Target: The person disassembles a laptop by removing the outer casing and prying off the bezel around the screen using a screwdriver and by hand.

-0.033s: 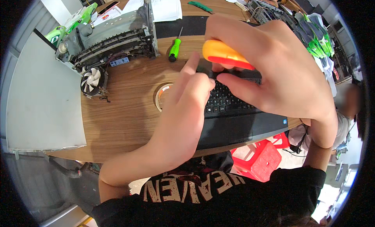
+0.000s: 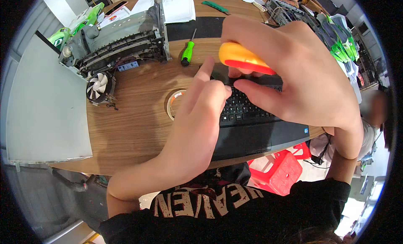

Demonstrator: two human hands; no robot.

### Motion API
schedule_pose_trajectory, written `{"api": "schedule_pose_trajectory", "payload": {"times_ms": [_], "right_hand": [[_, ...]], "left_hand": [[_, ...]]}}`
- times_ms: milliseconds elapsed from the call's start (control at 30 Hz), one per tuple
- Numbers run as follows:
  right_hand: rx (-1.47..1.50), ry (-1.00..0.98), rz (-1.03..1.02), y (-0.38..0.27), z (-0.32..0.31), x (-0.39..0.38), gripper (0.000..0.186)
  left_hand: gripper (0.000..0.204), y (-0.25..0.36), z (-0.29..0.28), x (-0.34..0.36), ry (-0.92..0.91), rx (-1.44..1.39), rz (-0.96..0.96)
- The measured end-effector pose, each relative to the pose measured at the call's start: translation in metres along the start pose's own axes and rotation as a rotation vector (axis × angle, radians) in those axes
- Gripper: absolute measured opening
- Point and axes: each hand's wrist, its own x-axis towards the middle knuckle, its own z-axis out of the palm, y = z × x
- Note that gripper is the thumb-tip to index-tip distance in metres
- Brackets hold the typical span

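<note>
In my right hand (image 2: 294,72) is a tool with a thick, rounded orange-and-red handle (image 2: 241,58); its working end is hidden, so I cannot tell its kind. The fingers wrap over the handle while the thumb reaches toward my left hand. My left hand (image 2: 197,114) is beside it, one finger stretched forward and the others bent in near the thumb; whatever they grip, if anything, is hidden. Both hands are above a black laptop (image 2: 252,139), covering part of its keyboard (image 2: 241,105). A roll of tape (image 2: 171,105) lies just left of my left hand.
A green screwdriver (image 2: 188,53) lies beyond the tape. At the left stand an opened printer-like mechanism (image 2: 121,44), a cooling fan (image 2: 98,86) and a large white panel (image 2: 46,105). Papers (image 2: 176,6) lie at the back. A red stool (image 2: 279,172) is below the desk, and a person sits at the right.
</note>
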Motion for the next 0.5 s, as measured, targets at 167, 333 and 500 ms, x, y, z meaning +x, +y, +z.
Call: {"api": "schedule_pose_trajectory", "payload": {"times_ms": [167,333,500], "right_hand": [[-0.082,-0.125,0.002,-0.002,-0.006,-0.010,0.039],[0.188,-0.316,0.074,-0.016,0.008,-0.043,0.027],[0.184,0.024,-0.086,-0.027,0.065,-0.084,0.019]], "left_hand": [[0.046,-0.017,-0.004,-0.010,0.059,-0.035,-0.028],[0.084,-0.045,-0.026,-0.036,-0.163,0.009,0.105],[0.080,-0.069,-0.060,-0.061,-0.186,0.272,0.009]]}}
